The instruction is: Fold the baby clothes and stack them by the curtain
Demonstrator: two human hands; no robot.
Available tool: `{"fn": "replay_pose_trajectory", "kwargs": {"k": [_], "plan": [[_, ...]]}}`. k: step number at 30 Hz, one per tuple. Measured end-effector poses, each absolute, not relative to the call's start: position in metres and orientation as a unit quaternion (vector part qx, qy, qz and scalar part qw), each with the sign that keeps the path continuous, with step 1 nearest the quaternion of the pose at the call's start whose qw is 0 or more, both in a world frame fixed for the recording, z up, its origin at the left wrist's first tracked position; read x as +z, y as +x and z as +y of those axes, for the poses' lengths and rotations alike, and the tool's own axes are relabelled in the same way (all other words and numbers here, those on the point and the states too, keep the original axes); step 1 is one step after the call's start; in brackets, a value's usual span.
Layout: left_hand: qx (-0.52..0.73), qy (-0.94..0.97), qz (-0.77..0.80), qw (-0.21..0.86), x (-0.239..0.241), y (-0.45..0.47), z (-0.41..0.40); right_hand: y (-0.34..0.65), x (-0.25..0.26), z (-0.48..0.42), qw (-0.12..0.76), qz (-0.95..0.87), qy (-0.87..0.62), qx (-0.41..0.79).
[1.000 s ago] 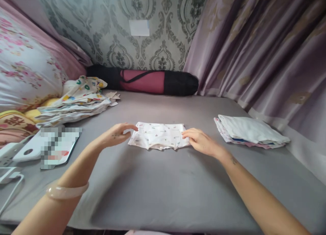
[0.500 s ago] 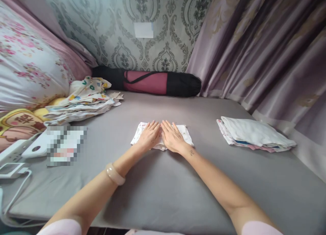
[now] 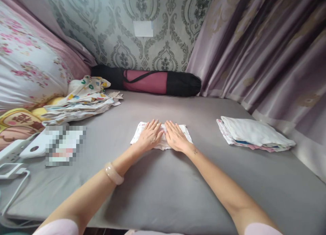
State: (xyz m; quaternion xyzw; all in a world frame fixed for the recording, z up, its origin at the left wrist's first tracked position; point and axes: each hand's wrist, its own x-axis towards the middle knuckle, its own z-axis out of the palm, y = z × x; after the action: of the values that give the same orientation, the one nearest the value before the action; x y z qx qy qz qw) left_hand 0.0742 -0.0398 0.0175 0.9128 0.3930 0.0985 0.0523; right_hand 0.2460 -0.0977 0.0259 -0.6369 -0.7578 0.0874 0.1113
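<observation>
A small folded white cloth [image 3: 163, 146] with a faint print lies flat on the grey bed sheet [image 3: 163, 180] in front of me. My left hand [image 3: 150, 135] rests palm down on its left half, fingers stretched out. On the right half lies my right hand [image 3: 175, 136], also flat with fingers extended. A narrow strip of cloth shows between the two hands. Much of the cloth is hidden beneath them. A pale bangle [image 3: 113, 173] circles my left forearm.
To the right lies a stack of folded cloths [image 3: 257, 133]. A pile of printed cloths [image 3: 84, 104] sits at the left, near a white power strip [image 3: 15, 149] and a blurred-out item [image 3: 66, 146]. A black and maroon bag [image 3: 146, 81] lies along the wall.
My hands have slid slightly apart on the cloth, the right one moving a little to the right. Both stay flat. The gap between them is wider.
</observation>
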Motion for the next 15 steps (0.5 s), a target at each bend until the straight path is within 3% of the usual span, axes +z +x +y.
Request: {"fn": "replay_pose_trajectory", "kwargs": {"k": [6, 9, 15], "plan": [[0.041, 0.911, 0.405, 0.064, 0.011, 0.070, -0.042, 0.250, 0.014, -0.102, 0.100, -0.743, -0.658, 0.069], [0.045, 0.918, 0.386, 0.072, 0.014, 0.066, -0.038, 0.256, 0.020, -0.103, 0.087, -0.748, -0.651, 0.096], [0.065, 0.894, 0.441, 0.049, 0.013, 0.047, -0.028, 0.278, 0.018, -0.112, 0.084, -0.712, -0.696, 0.041]]}}
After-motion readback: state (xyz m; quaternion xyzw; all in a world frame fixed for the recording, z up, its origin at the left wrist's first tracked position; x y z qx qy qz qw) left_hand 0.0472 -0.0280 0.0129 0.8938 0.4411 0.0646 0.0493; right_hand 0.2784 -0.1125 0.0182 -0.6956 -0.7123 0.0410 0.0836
